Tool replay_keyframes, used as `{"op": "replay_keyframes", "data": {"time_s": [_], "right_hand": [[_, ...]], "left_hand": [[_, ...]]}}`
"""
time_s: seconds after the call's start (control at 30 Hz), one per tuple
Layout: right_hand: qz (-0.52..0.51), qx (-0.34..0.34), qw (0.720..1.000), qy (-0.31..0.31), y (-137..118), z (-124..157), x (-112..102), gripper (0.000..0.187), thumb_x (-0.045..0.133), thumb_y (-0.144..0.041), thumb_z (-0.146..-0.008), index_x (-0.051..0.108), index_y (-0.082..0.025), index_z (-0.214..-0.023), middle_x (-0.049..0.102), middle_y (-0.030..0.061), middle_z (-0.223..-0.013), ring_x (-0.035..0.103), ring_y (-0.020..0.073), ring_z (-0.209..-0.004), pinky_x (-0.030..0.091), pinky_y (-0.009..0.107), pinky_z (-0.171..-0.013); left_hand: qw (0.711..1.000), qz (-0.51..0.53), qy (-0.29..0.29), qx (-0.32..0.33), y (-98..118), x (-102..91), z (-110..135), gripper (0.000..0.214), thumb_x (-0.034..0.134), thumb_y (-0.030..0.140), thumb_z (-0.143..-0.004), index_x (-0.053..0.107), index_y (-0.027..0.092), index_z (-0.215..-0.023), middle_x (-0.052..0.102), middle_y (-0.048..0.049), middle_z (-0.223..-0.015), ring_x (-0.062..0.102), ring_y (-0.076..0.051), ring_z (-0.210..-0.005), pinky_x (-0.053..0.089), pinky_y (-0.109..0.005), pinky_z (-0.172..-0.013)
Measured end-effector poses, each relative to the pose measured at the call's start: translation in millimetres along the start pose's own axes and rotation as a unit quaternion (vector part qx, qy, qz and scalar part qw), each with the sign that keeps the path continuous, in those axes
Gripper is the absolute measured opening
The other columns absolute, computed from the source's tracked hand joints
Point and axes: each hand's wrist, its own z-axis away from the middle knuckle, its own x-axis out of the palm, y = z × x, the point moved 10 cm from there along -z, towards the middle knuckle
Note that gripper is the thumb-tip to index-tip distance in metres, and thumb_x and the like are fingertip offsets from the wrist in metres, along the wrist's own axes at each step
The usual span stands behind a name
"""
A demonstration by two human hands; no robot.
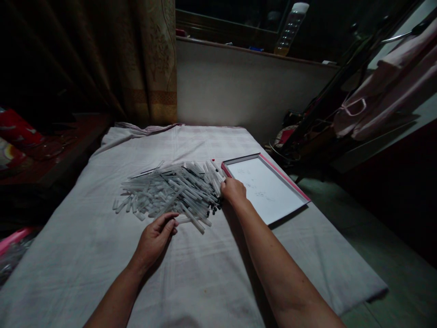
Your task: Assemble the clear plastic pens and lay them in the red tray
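Observation:
A heap of several clear plastic pens (pixel 170 191) lies on a pale cloth-covered table (pixel 191 273). My left hand (pixel 157 237) rests on the cloth at the heap's near edge, fingers curled round one clear pen (pixel 186 220). My right hand (pixel 234 189) reaches to the heap's right end, knuckles up and fingers bent down among the pens; what they grip is hidden. Small black caps (pixel 214 210) lie just below that hand.
A shallow white tray with a pink rim (pixel 273 193) lies right of the heap. A curtain (pixel 150 64) hangs behind, a bottle (pixel 290 29) stands on the window ledge, pink clothes (pixel 385 91) hang at right. Dark clutter fills the left side.

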Motion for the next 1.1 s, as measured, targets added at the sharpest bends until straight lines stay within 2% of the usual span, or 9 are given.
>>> {"op": "replay_keyframes", "data": {"time_s": [0.1,0.2,0.4,0.5,0.6,0.7,0.8,0.93,1.1], "right_hand": [[-0.08,-0.013,0.995,0.063,12.7,16.9,-8.7,0.034,0.046,-0.031,-0.095,0.075,-0.018,-0.108,0.076,0.0148,-0.103,0.07,0.0265,-0.095,0.051,0.035,-0.084],[-0.278,-0.087,0.95,0.114,16.8,41.0,-11.4,0.026,0.056,-0.033,-0.088,0.075,-0.019,-0.098,0.076,0.0093,-0.096,0.069,0.0216,-0.082,0.052,0.033,-0.081],[-0.455,-0.238,0.856,0.058,-14.8,95.9,1.4,0.018,0.063,-0.031,-0.082,0.075,-0.019,-0.087,0.072,0.0055,-0.081,0.064,0.0177,-0.071,0.05,0.03,-0.068],[-0.461,-0.287,0.84,0.007,-37.3,115.7,9.3,0.014,0.064,-0.027,-0.082,0.075,-0.02,-0.086,0.07,0.0031,-0.076,0.063,0.0161,-0.07,0.048,0.028,-0.065],[-0.479,-0.293,0.827,-0.026,-43.1,118.4,18.4,0.015,0.064,-0.028,-0.082,0.076,-0.021,-0.089,0.072,0.0031,-0.08,0.064,0.0163,-0.071,0.049,0.028,-0.066],[-0.484,-0.247,0.839,0.007,-23.3,103.2,21.4,0.018,0.064,-0.029,-0.082,0.076,-0.022,-0.094,0.073,0.0033,-0.082,0.065,0.0168,-0.07,0.05,0.028,-0.065],[-0.402,-0.181,0.892,0.105,8.9,87.5,14.1,0.017,0.061,-0.026,-0.084,0.076,-0.02,-0.088,0.073,0.0055,-0.084,0.066,0.0185,-0.075,0.051,0.03,-0.071],[-0.243,-0.14,0.952,0.126,20.9,81.0,16.5,0.016,0.063,-0.022,-0.085,0.078,-0.022,-0.091,0.074,0.0061,-0.092,0.068,0.0202,-0.086,0.049,0.029,-0.076],[-0.162,-0.124,0.971,0.123,14.0,82.1,23.3,0.015,0.067,-0.025,-0.086,0.077,-0.027,-0.097,0.073,0.0033,-0.095,0.068,0.0181,-0.086,0.046,0.026,-0.072]], "left_hand": [[0.999,-0.033,-0.005,0.016,-1.1,0.8,0.5,0.046,0.062,0.057,-0.082,0.071,0.017,-0.105,0.072,-0.0052,-0.079,0.069,-0.019,-0.068,0.056,-0.031,-0.065],[0.984,-0.131,0.034,0.113,16.7,-3.8,7.1,0.037,0.057,0.047,-0.09,0.07,0.019,-0.109,0.074,-0.0075,-0.09,0.071,-0.021,-0.079,0.058,-0.034,-0.076],[0.829,-0.35,0.145,0.411,80.0,11.1,53.2,0.031,0.06,0.024,-0.092,0.064,0.026,-0.123,0.065,-0.0118,-0.127,0.058,-0.028,-0.124,0.043,-0.045,-0.107],[0.79,-0.418,0.139,0.427,81.1,23.0,55.3,0.035,0.058,0.023,-0.094,0.06,0.024,-0.129,0.066,-0.0128,-0.128,0.057,-0.029,-0.126,0.032,-0.052,-0.112],[0.783,-0.449,0.102,0.419,72.3,30.1,49.0,0.026,0.05,0.026,-0.099,0.062,0.021,-0.122,0.075,-0.0082,-0.103,0.069,-0.023,-0.096,0.036,-0.048,-0.107],[0.78,-0.446,0.088,0.429,68.1,30.7,47.5,0.022,0.045,0.028,-0.102,0.062,0.018,-0.108,0.075,-0.0053,-0.087,0.068,-0.02,-0.076,0.048,-0.037,-0.086],[0.786,-0.439,0.104,0.423,68.6,26.3,46.0,0.024,0.042,0.03,-0.103,0.062,0.016,-0.103,0.075,-0.0063,-0.083,0.067,-0.02,-0.072,0.049,-0.033,-0.072],[0.795,-0.432,0.093,0.415,68.5,28.0,44.0,0.027,0.041,0.033,-0.104,0.062,0.016,-0.106,0.075,-0.0064,-0.086,0.069,-0.02,-0.074,0.05,-0.032,-0.07],[0.811,-0.421,0.077,0.399,62.7,28.7,41.3,0.028,0.041,0.033,-0.104,0.061,0.018,-0.116,0.076,-0.0067,-0.094,0.071,-0.02,-0.081,0.053,-0.032,-0.073]]}}
